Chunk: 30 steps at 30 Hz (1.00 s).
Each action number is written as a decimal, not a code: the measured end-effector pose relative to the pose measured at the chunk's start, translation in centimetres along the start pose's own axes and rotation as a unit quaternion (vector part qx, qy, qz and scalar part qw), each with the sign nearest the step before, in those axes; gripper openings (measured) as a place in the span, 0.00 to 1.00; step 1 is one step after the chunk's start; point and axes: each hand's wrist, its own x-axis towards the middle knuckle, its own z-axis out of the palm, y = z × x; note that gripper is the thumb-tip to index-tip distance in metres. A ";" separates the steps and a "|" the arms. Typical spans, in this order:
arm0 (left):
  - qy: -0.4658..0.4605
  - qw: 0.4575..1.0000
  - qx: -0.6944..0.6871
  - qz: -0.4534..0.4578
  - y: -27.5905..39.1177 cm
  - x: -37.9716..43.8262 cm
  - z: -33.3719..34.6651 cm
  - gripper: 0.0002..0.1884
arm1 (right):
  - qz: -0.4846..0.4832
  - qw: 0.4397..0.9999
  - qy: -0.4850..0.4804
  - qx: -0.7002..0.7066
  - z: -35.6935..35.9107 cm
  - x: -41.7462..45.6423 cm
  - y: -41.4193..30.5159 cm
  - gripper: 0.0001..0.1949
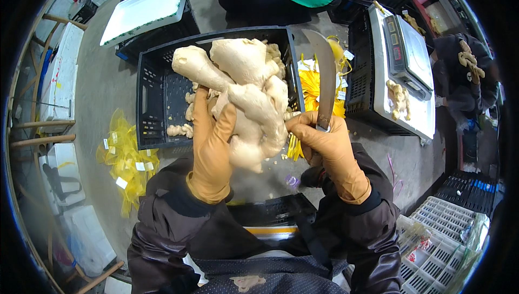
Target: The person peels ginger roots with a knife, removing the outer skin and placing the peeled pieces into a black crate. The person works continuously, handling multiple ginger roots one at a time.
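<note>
My left hand [213, 148], in an orange rubber glove, holds a large, many-lobed piece of ginger root [255, 111] from its left side and below. In my right hand [324, 144], gloved alike, is a knife with a broad curved blade [324, 71], the blade pointing away from me; the handle is mostly hidden by the fingers. The fingertips of this hand are at the ginger's right edge; whether they press on it I cannot tell. Beneath the ginger stands a black plastic crate [156, 99] with smaller ginger pieces [179, 131] in it.
Yellow mesh bags with tags [129, 160] lie on the floor at left, more yellow netting [310, 85] right of the crate. A digital scale [409, 54] and ginger rest on a white foam box at right. A foam lid [146, 10] is at upper left. Two other people are nearby.
</note>
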 end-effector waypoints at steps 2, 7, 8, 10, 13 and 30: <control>0.002 0.999 0.027 0.035 -0.1 -0.1 0.1 0.31 | -0.029 0.999 0.004 0.014 0.2 -0.1 0.1 0.10; -0.083 0.973 0.142 0.160 -0.1 0.0 -0.3 0.35 | -0.054 0.998 0.016 0.023 0.2 -0.4 0.3 0.11; -0.097 0.966 0.161 0.179 -0.1 0.1 -0.4 0.36 | -0.055 0.998 0.023 0.012 0.2 -0.4 0.3 0.11; -0.090 0.973 0.140 0.162 -0.2 -0.1 -0.5 0.42 | -0.060 0.998 0.035 -0.009 0.1 -0.4 0.4 0.11; -0.141 0.976 0.071 0.150 -0.4 -0.1 -0.5 0.39 | -0.070 0.997 0.026 0.012 -0.1 -0.5 0.7 0.10; -0.152 0.988 0.027 0.005 -0.1 0.0 -0.8 0.39 | -0.377 0.832 0.134 -0.384 -0.4 -0.8 1.7 0.04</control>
